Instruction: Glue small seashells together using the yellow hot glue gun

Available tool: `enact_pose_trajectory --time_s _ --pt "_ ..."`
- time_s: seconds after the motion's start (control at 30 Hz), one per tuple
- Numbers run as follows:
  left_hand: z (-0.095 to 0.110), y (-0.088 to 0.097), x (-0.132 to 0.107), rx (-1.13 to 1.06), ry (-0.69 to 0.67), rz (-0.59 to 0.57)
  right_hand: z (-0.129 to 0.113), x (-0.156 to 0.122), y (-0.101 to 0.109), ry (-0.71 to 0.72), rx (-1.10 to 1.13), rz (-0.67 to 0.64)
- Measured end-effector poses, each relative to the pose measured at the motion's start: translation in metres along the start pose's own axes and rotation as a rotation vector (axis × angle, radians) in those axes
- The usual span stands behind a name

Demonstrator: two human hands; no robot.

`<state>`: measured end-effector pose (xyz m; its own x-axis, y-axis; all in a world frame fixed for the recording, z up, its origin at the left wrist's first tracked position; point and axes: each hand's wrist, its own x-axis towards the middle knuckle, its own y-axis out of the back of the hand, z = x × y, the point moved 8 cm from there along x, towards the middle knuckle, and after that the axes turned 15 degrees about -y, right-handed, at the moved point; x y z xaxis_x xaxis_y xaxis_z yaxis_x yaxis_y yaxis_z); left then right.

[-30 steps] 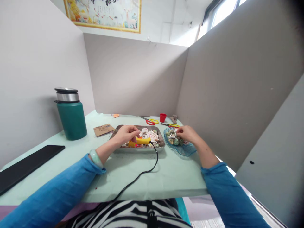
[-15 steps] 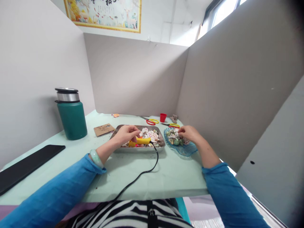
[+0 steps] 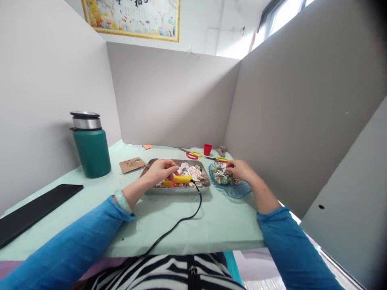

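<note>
My left hand (image 3: 161, 170) is over the metal tray (image 3: 207, 185), its thumb and fingertips pinched together. Whatever they hold, if anything, is too small to make out. Just under it a yellow glue gun (image 3: 183, 179) lies across white shells (image 3: 195, 172) in the tray, its black cord (image 3: 181, 220) running toward my lap. My right hand (image 3: 241, 170) reaches into a blue glass dish (image 3: 238, 191) piled with small green and white shells (image 3: 223, 177). Its fingers are drawn together and touch the pile; what sits between the fingertips is hidden.
A green bottle (image 3: 92, 151), a black flat case-like slab (image 3: 39, 213) and a brown card (image 3: 133, 164) are on the left. Toward the back are two scissors (image 3: 193, 154), a red cup (image 3: 207, 150) and an orange piece (image 3: 147, 147). Grey partitions (image 3: 172, 92) enclose the table.
Almost nothing differs. My right fingers have shifted very slightly in the shell pile, while my left hand stays still over the tray.
</note>
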<state>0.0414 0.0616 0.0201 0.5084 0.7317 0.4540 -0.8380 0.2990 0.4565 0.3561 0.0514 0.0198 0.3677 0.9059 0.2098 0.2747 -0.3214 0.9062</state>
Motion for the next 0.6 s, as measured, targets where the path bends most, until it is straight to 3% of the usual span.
enact_pose_trajectory --time_s 0.13,0.37,0.6 --pt "-0.002 0.0 0.001 -0.005 -0.001 -0.002 0.005 -0.002 0.012 -0.015 0.032 0.014" --pt "-0.002 0.0 0.001 -0.001 -0.01 -0.016 0.004 -0.016 0.019 0.067 0.102 -0.169" --pt "-0.003 0.0 0.001 0.007 -0.004 -0.014 0.038 -0.012 0.004 -0.121 -0.006 -0.345"
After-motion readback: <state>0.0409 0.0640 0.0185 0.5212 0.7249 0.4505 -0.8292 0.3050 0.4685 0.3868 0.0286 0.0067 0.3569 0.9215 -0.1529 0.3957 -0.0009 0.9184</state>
